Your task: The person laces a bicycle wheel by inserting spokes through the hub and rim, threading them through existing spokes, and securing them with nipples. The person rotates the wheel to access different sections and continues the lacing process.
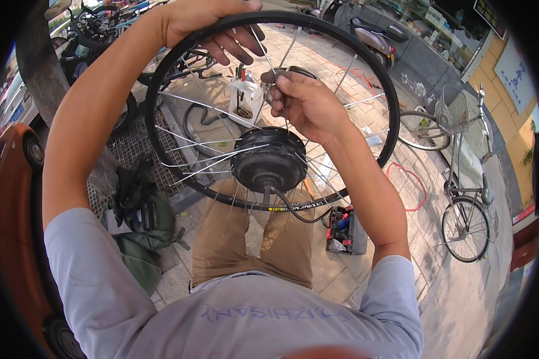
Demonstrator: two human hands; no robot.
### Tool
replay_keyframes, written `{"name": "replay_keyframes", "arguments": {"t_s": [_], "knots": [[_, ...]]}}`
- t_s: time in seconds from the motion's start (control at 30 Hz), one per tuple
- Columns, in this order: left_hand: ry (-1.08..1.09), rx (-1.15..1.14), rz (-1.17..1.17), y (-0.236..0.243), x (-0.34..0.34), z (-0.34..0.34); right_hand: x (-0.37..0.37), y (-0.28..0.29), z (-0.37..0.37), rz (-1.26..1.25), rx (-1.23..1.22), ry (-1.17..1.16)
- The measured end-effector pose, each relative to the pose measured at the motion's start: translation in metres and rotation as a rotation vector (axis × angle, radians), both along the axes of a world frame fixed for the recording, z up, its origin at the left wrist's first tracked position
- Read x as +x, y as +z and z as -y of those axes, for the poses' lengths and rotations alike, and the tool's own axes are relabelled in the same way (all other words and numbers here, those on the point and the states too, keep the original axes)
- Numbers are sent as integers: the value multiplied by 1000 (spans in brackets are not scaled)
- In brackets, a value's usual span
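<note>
Though cut off toward the left edge, one red-brown car (pixel 12 221) ranks largest.
One bicycle (pixel 488 189), with basket, standing on the paving at right.
One black rim (pixel 393 107), the principal item, raised before the person and above the thighs.
One toolbox (pixel 356 236), dark and red, open, on the ground beside the right forearm as seen from above.
One black hub motor (pixel 268 161), within the rim's circle, low of centre.
One white container (pixel 245 99), holding tools, on the ground beyond the hub.
One left hand (pixel 199 21), at the rim's upper left: loose grasp, thumb on the outer side, remaining fingers stretched inward.
One right hand (pixel 308 105), inside the circle above the hub: fingers pinched on thin metal, apparently a spoke.
One black cable (pixel 308 220), leaving the hub and curving past the lower rim.
Spokes (pixel 212 107), silver, uncounted, fanning from the hub; several at left cross one another.

Step, as judged: fitting spokes between hub and rim, partly done. The next move likely calls for guiding the pinched spoke toward its hole while the left hand steadies the rim.

Obscured: the pinched end, covered by fingers; the rim's holes, too small to make out; whether rim touches thighs, cannot tell.
</note>
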State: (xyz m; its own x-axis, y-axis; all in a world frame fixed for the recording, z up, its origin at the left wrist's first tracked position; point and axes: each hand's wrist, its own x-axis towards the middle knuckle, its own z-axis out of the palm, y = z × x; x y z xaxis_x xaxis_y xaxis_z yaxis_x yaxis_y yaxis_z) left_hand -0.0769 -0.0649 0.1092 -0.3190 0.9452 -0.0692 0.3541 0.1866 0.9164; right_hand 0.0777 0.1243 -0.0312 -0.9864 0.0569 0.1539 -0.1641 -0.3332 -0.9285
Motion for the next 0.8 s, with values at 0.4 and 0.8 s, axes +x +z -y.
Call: {"name": "replay_keyframes", "arguments": {"t_s": [0.4, 0.8], "knots": [[56, 99, -185, -8, -9, 4, 18, 42, 17, 82, 514, -263], [17, 99, -233, 1, 12, 15, -18, 230, -16, -110, 1427, -234]]}}
